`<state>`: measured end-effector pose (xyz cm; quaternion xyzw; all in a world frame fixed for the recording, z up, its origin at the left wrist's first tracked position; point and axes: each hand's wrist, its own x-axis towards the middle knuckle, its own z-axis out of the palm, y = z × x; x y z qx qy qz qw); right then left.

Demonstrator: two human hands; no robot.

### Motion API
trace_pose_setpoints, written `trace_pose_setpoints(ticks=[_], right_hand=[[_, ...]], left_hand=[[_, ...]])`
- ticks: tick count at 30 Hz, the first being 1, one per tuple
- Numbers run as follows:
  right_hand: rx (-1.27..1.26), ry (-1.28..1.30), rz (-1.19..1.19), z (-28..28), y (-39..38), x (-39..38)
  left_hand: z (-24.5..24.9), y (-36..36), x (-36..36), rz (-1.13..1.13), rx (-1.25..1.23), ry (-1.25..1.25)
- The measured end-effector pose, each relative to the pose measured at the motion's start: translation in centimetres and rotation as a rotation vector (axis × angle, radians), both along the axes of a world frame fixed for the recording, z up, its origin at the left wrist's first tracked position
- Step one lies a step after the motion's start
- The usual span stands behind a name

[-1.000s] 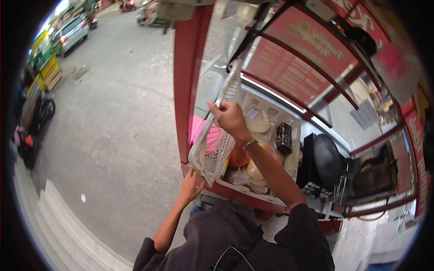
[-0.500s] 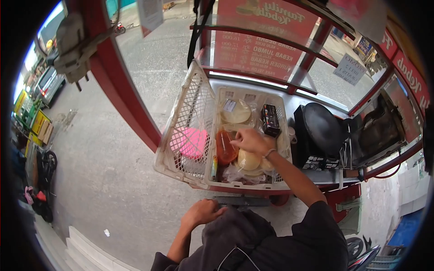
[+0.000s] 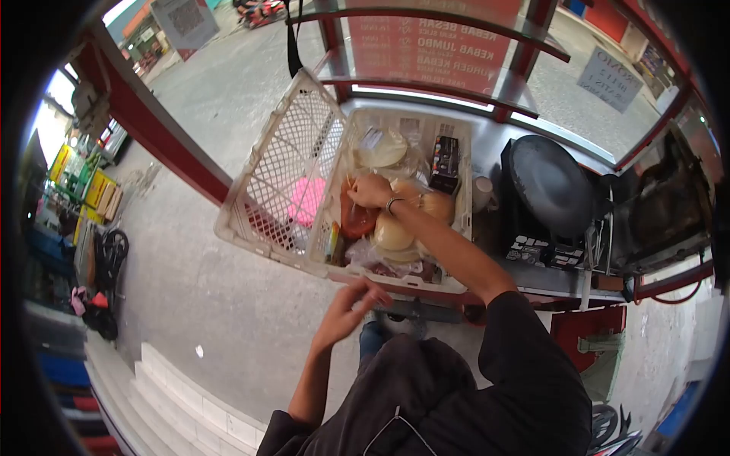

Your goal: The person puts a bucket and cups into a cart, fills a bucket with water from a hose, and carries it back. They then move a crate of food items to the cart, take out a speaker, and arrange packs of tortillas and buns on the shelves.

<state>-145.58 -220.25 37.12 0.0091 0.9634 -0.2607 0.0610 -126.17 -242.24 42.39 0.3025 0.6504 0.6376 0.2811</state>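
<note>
My right hand (image 3: 371, 190), with a bracelet on its wrist, reaches into a white plastic crate (image 3: 313, 254). Its fingers are pinched at the upper end of a clear bag of orange-red sauce (image 3: 359, 220). Round buns (image 3: 394, 232) in plastic lie right beside that bag, partly under my forearm. Farther back in the crate are pale flatbreads (image 3: 384, 148) in a clear bag and a black box (image 3: 445, 163). My left hand (image 3: 351, 305) is in the air just outside the crate's near edge, holding nothing, its fingers apart and slightly blurred.
The crate's open lattice lid (image 3: 277, 163) leans left, with something pink (image 3: 308, 201) showing through it. Right of the crate stand a cup (image 3: 482, 191) and a black round pan (image 3: 549, 186) on a stove. Glass shelves (image 3: 449, 72) and a red post (image 3: 163, 140) frame the cart.
My right hand has moved to the top of the sauce bag and its fingers have closed there. The left hand has risen toward the crate and spread. The camera view has shifted.
</note>
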Motion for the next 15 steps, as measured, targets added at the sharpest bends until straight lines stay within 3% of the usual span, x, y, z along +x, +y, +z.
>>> trace_pose_setpoints(ticks=[2, 5, 6, 11, 13, 15], right_hand=[[0.022, 0.193, -0.071, -0.5, -0.2, 0.1], [-0.040, 0.190, -0.014, 0.4, -0.2, 0.3], [-0.042, 0.084, 0.010, 1.4, -0.1, 0.5], [-0.102, 0.187, 0.016, 4.4, -1.2, 3.3], [-0.100, 0.444, 0.017, 5.1, -1.4, 4.1], [-0.136, 0.460, 0.033, 7.0, -1.5, 4.9]], left_hand=[[-0.5, -0.9, -0.9, 0.134, -0.019, 0.031], [0.5, -1.7, -2.3, 0.259, 0.000, 0.009], [1.0, -1.8, -2.9, 0.310, 0.042, -0.003], [0.0, -1.7, -7.1, 0.416, 0.108, -0.077], [-1.0, -1.5, -8.5, 0.504, 0.109, -0.110], [-1.9, -1.1, -9.4, 0.532, 0.124, -0.129]])
